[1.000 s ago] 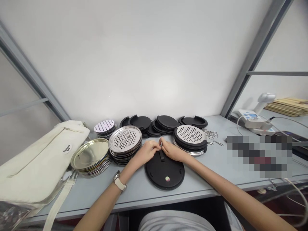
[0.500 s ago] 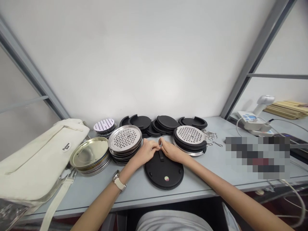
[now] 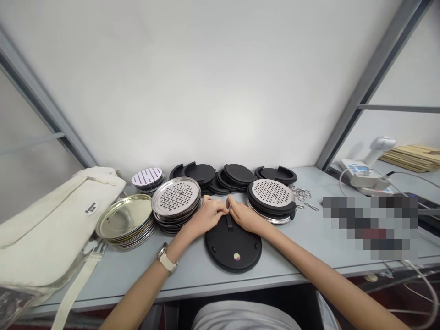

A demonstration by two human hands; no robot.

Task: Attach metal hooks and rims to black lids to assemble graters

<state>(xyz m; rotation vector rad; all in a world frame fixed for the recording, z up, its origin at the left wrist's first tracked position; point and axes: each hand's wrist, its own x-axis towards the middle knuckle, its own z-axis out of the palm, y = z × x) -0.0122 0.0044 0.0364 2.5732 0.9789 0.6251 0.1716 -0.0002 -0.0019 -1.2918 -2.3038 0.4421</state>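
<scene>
A round black disc [image 3: 233, 247] lies flat on the table in front of me, with a short black strap [image 3: 229, 223] near its far edge and a small round sticker toward its near side. My left hand [image 3: 210, 214] and my right hand [image 3: 241, 214] meet at that far edge, fingertips pinched together by the strap's end. What the fingers grip is too small and covered to make out. Left of my left hand stands a stack of perforated metal discs [image 3: 176, 197]. Beyond my right hand sits a perforated metal plate [image 3: 273, 192] in a black ring.
Gold-coloured lids [image 3: 125, 215] are stacked at the left beside a cream bag [image 3: 55, 229]. Black round holders [image 3: 239, 175] line the wall. Small metal clips [image 3: 302, 192] lie at the right, near a blurred-out area. A white scanner [image 3: 378, 149] stands further right.
Both hands keep almost the same pinch at the disc's far edge. The view has shifted slightly; the disc and stacks look otherwise unmoved.
</scene>
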